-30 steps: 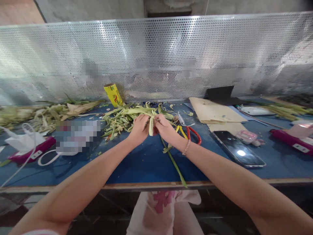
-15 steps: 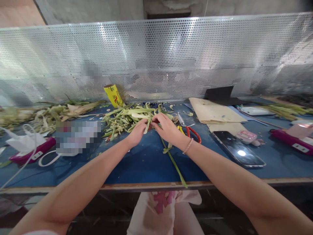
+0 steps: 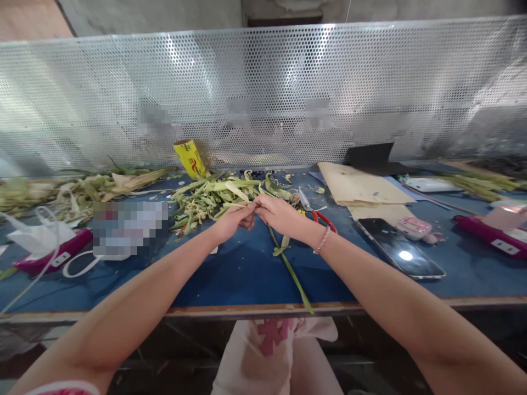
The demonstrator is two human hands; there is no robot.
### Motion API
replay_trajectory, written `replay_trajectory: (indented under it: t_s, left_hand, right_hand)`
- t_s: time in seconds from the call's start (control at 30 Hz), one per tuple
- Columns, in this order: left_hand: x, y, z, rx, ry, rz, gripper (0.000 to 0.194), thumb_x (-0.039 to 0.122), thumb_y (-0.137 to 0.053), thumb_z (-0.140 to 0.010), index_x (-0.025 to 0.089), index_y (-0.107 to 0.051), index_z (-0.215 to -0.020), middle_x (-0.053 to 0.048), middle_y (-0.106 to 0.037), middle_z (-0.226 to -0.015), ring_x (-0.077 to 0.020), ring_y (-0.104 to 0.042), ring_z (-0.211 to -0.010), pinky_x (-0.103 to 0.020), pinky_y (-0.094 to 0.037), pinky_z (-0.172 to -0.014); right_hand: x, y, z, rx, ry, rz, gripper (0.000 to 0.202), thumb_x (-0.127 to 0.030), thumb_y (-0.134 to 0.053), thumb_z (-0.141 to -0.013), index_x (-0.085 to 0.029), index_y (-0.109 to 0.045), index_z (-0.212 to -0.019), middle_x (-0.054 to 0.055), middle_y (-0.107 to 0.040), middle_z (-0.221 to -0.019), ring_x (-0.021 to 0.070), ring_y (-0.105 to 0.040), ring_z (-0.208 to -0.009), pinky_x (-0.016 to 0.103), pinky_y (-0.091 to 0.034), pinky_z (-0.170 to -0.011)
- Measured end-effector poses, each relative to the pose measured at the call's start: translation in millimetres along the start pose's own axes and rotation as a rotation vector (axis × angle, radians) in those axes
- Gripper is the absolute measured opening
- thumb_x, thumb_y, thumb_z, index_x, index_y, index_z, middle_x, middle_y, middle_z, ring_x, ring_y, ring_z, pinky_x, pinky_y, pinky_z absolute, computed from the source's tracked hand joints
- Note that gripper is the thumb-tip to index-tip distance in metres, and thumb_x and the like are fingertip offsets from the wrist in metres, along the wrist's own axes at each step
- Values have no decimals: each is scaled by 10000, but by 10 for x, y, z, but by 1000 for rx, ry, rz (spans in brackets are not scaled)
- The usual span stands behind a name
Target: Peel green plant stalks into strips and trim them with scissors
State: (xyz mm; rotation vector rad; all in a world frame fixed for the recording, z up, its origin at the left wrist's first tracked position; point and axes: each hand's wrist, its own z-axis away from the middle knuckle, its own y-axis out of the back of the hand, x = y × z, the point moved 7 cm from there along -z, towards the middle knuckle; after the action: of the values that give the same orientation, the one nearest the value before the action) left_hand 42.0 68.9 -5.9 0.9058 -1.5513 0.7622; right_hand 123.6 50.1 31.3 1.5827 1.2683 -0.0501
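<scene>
My left hand (image 3: 235,221) and my right hand (image 3: 278,213) meet over the middle of the table, fingers closed and fingertips touching. A long green stem (image 3: 293,271) with a small leaf runs from beneath my right hand to the front table edge; its upper end is hidden in the fingers. What my left fingers pinch is covered by the hands. Right behind them lies a heap of pale green leaves and trimmings (image 3: 201,202). Red-handled pruning shears (image 3: 326,220) rest just right of my right hand, partly hidden by it.
A yellow wrapped roll (image 3: 190,159) stands behind the heap, by the perforated metal screen (image 3: 272,82). On the right lie a phone (image 3: 397,248), brown paper (image 3: 358,184) and a purple power strip (image 3: 489,235). Another purple strip (image 3: 78,244) and dry husks (image 3: 88,192) are on the left.
My hands have closed together at the fingertips, and the leaf strip that showed between them is now out of sight. The stem stays almost in place.
</scene>
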Motion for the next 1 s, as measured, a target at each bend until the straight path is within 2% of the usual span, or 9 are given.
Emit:
replay_trajectory:
  t_s: [0.13, 0.4, 0.47, 0.53, 0.63, 0.73, 0.8, 0.9, 1.0]
  left_hand:
    - [40, -96, 34, -38, 21, 124, 380, 457, -504, -729, 165, -362, -531, 94, -123, -458, -39, -181, -379, -218, -288, -441]
    - [20, -138, 56, -83, 83, 253, 363, 386, -396, -807, 161, -368, -524, 81, -137, -455, -54, -197, -369, -224, -291, -423]
    - [15, -138, 59, -87, 108, 261, 408, 396, -369, -814, 167, -326, -479, 75, -136, -452, -57, -209, -369, -232, -302, -428]
    - [9, -107, 59, -40, 129, 260, 460, 412, -330, -821, 177, -264, -432, 68, -134, -435, -63, -228, -366, -242, -315, -434]
    - [-14, -34, 59, 81, 162, 218, 479, 419, -297, -824, 176, -293, -412, 47, -195, -394, -75, -277, -367, -244, -324, -439]
    - [-61, 4, 60, 155, 210, 156, 431, 430, -322, -812, 162, -394, -482, 43, -264, -392, -65, -264, -365, -218, -290, -417]
    - [-88, 9, 54, 167, 225, 118, 403, 446, -343, -802, 163, -407, -522, 57, -248, -397, -55, -223, -360, -205, -260, -403]
    - [-80, 26, 36, 181, 179, -10, 402, 461, -343, -802, 169, -414, -535, 60, -240, -398, -60, -233, -362, -212, -266, -408]
    - [-35, 71, 21, 224, 103, -234, 447, 476, -345, -797, 162, -429, -490, 18, -359, -404, -84, -345, -395, -239, -310, -444]
  right_hand:
    - [-43, 67, 10, 6, -9, -60, 86, -141, -398, -778, -176, -420, -702, -53, -417, -560, 76, -381, -533, 220, -297, -547]
    - [-35, 17, 30, -120, 28, -223, 39, -154, -406, -773, -174, -428, -746, -68, -388, -542, 62, -344, -495, 207, -285, -504]
    - [-20, 81, 37, -46, 48, -158, 53, -206, -421, -782, -174, -448, -748, -63, -389, -546, 65, -331, -490, 212, -278, -497]
    - [-35, 199, 52, 102, 92, -74, 79, -228, -423, -785, -172, -456, -741, -37, -428, -606, 75, -363, -532, 220, -304, -523]
    - [-120, 257, 78, 171, 212, 17, 46, -215, -461, -763, -171, -452, -769, 17, -491, -772, 106, -440, -691, 243, -367, -631]
    - [-142, 167, 73, 70, 237, 85, 74, -213, -491, -757, -177, -434, -787, 23, -496, -796, 123, -458, -740, 267, -391, -685]
    - [-122, 105, 65, 22, 215, 144, 58, -186, -473, -770, -181, -416, -769, 17, -484, -775, 126, -456, -731, 275, -398, -685]
    - [-105, 23, 61, 0, 235, 246, 64, -149, -441, -788, -178, -395, -755, 33, -471, -791, 140, -448, -770, 293, -399, -723]
    - [-77, -37, 58, 36, 263, 323, 72, -123, -388, -805, -169, -380, -751, 63, -455, -823, 154, -438, -811, 310, -391, -769]
